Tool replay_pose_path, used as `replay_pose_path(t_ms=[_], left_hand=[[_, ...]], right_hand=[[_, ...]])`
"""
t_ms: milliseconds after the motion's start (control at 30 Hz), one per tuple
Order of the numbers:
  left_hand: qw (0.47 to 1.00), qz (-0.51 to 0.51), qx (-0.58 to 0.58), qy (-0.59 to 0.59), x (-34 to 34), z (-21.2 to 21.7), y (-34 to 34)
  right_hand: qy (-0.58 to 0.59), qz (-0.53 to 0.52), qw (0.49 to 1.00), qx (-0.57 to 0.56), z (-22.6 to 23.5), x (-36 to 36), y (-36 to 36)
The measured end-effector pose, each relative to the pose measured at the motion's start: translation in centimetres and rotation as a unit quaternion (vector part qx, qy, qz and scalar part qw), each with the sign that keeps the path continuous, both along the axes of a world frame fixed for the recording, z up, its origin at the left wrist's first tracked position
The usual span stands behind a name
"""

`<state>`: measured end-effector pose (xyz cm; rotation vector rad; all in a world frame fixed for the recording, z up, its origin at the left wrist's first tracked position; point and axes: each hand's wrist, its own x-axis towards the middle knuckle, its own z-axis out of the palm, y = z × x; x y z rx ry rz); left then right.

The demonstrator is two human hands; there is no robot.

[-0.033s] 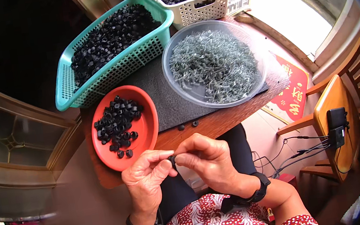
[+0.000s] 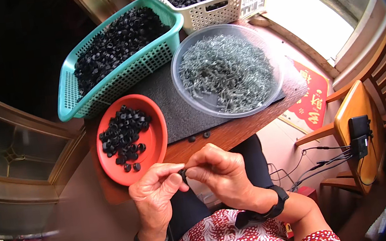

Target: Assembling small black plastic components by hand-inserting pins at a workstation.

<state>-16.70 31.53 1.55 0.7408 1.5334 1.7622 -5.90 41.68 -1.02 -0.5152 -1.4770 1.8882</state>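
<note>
My left hand (image 2: 153, 195) pinches a small black cap (image 2: 182, 173) between thumb and fingers above my lap. At the other side of the cap, the thumb and forefinger of my right hand (image 2: 220, 171) are closed on it too. Fingertips cover most of the cap, and whether a second small piece is with it I cannot tell. Just beyond my left hand, a red oval dish (image 2: 160, 137) holds many loose black caps (image 2: 123, 130). Farther off stands a clear round tub (image 2: 179, 85) heaped with small, shiny, screw-like pieces (image 2: 225, 69).
A teal basket (image 2: 131, 67) full of black caps stands at the far left of the wooden table (image 2: 234, 129). Behind it is a white basket (image 2: 205, 17) with more. Two loose caps (image 2: 199, 137) lie near the table edge. A chair (image 2: 345, 114) with cables is at right.
The whole scene has shifted slightly left in the picture. Both hands keep nearly the same pinch around the black cap.
</note>
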Motion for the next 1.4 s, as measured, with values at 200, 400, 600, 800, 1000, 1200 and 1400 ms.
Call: replay_pose_path(t_ms=[200, 400, 600, 800, 1000, 1200, 1400], left_hand=[[0.999, 0.020, 0.011, -0.037, 0.9, 0.2, 0.4], [0.998, -0.010, -0.023, -0.066, 1.5, -0.4, 0.2], [0.991, -0.029, 0.009, -0.128, 1.2, -1.0, 0.0], [0.988, -0.017, 0.004, -0.155, 2.0, -1.6, 0.1], [0.985, -0.024, 0.005, -0.168, 1.5, -1.8, 0.0], [0.986, -0.020, 0.002, -0.166, 1.2, -2.0, -0.2], [0.986, -0.002, 0.008, -0.164, 1.0, -1.6, -0.5]], right_hand=[[0.000, -0.091, 0.945, 0.314, 0.4, -0.2, 1.0], [-0.008, -0.080, 0.935, 0.346, 0.8, 0.5, 1.6], [-0.078, -0.109, 0.865, 0.483, 2.3, -0.3, 6.2], [-0.201, -0.090, 0.779, 0.588, 1.5, -3.7, 12.5], [-0.324, -0.032, 0.690, 0.646, 0.6, -5.7, 13.4], [-0.332, 0.032, 0.699, 0.633, 0.8, -6.1, 14.2], [-0.249, -0.007, 0.779, 0.576, 1.7, -4.1, 13.7]])
